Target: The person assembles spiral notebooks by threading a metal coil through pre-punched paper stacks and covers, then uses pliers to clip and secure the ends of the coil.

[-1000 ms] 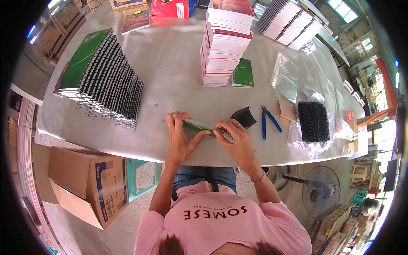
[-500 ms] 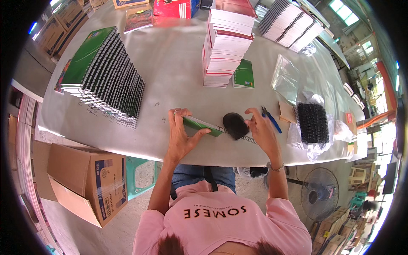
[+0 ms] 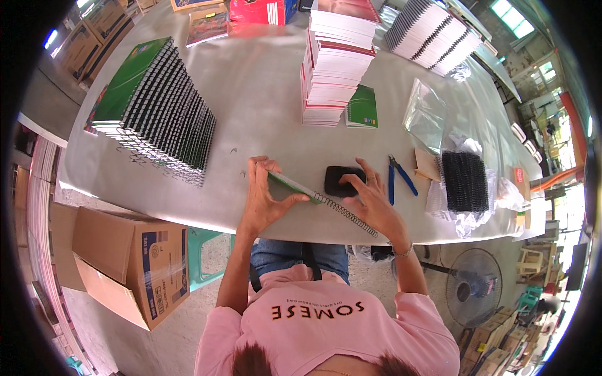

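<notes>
The left hand [image 3: 263, 200] pinches the thin green-covered notebook [image 3: 290, 184] upright on the grey worktop [image 3: 263, 94]; the right hand [image 3: 370, 197] rests flat on a black pad [image 3: 342, 180]. The half-threaded metal spiral coil [image 3: 348, 214] overhangs the edge and could snag or slip out.

A long pale grey table [image 3: 263, 94] carries a slanted row of green-covered, black-spiralled notebooks [image 3: 157, 106], a tall stack of white pads [image 3: 335, 62], one small green notebook [image 3: 362, 106], a clear plastic bag [image 3: 426, 113], blue-handled pliers [image 3: 400, 178], a bundle of black wire coils [image 3: 465, 182] and a black rounded block [image 3: 342, 180]
</notes>
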Available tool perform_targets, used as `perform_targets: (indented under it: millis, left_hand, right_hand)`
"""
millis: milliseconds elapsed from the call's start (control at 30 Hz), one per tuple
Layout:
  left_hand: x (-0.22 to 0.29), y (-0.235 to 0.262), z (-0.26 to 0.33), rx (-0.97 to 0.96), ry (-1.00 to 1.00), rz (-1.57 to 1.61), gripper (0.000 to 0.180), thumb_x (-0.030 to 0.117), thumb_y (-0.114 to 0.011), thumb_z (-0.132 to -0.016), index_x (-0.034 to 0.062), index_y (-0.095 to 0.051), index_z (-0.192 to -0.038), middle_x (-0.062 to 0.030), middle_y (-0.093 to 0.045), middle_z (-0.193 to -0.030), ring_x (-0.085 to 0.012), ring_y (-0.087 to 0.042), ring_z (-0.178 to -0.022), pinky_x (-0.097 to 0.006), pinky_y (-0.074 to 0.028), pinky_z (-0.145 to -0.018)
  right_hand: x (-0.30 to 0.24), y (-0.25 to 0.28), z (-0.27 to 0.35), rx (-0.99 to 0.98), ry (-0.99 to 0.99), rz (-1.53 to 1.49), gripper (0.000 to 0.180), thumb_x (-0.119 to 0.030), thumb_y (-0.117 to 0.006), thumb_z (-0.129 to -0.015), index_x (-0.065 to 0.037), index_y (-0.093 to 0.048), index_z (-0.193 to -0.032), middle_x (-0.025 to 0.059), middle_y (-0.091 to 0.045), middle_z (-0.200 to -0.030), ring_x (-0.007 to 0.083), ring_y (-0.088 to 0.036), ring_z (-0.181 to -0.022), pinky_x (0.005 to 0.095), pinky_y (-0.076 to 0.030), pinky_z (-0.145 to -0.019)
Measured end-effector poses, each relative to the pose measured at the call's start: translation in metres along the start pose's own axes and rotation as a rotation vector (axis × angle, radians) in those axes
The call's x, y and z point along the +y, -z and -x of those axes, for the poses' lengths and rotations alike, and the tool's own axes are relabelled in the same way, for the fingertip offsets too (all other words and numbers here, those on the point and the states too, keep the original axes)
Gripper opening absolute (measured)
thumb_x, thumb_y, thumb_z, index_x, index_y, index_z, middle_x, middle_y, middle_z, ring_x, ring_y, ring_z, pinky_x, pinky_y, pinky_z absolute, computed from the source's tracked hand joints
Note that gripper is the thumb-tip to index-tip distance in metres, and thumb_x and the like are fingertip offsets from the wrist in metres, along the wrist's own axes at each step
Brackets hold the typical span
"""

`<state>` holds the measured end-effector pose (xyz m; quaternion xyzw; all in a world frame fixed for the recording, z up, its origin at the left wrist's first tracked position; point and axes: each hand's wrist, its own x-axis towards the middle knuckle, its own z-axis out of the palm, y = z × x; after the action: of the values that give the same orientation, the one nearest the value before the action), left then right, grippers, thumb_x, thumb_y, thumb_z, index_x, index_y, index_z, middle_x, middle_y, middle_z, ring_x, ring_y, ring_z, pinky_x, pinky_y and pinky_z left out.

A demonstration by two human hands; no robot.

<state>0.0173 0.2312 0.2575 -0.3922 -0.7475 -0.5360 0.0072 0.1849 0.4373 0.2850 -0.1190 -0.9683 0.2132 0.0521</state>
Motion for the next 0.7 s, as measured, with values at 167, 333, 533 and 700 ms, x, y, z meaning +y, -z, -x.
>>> perform_targets:
  millis: [167, 333, 533, 700]
  left_hand:
    - [0.0, -0.001, 0.003, -0.006, -0.01, 0.005, 0.076, 0.022, -0.095, -0.052, 0.0068, -0.045, -0.107, -0.0129, -0.041, -0.107, -0.0331, -0.044, -0.109, -0.043, -0.04, -0.094]
    - [-0.001, 0.001, 0.001, -0.014, 0.001, 0.0, 0.076, 0.024, -0.095, -0.055, 0.0057, -0.045, -0.108, -0.0134, -0.041, -0.108, -0.0329, -0.045, -0.109, -0.044, -0.043, -0.092]
    - [0.002, -0.002, -0.002, -0.012, -0.01, -0.002, 0.076, 0.023, -0.095, -0.054, 0.0052, -0.044, -0.107, -0.0134, -0.041, -0.108, -0.0325, -0.046, -0.108, -0.043, -0.043, -0.092]
    - [0.0, -0.001, -0.002, -0.009, 0.009, 0.018, 0.077, 0.022, -0.095, -0.055, 0.005, -0.043, -0.108, -0.0137, -0.041, -0.107, -0.033, -0.046, -0.106, -0.042, -0.043, -0.091]
  right_hand:
    - [-0.005, -0.003, -0.004, 0.081, -0.008, -0.143, 0.049, -0.022, -0.078, -0.081, -0.008, -0.055, -0.121, 0.0255, -0.028, -0.152, 0.044, -0.033, -0.138, 0.0436, -0.034, -0.111]
    - [-0.001, -0.005, -0.015, 0.128, -0.035, -0.325, 0.057, -0.032, -0.082, -0.077, -0.004, -0.058, -0.12, 0.0233, -0.044, -0.143, 0.034, -0.045, -0.132, 0.0391, -0.036, -0.108]
    - [0.018, 0.025, -0.015, -0.4, 0.08, -1.387, 0.049, -0.029, -0.079, -0.08, 0.004, -0.065, -0.113, 0.0157, -0.057, -0.131, 0.021, -0.053, -0.12, 0.0326, -0.043, -0.1]
    - [-0.003, 0.038, -0.023, -0.351, -0.062, -1.212, 0.039, -0.027, -0.078, -0.081, 0.003, -0.07, -0.103, 0.016, -0.057, -0.13, 0.022, -0.054, -0.116, 0.0346, -0.043, -0.099]
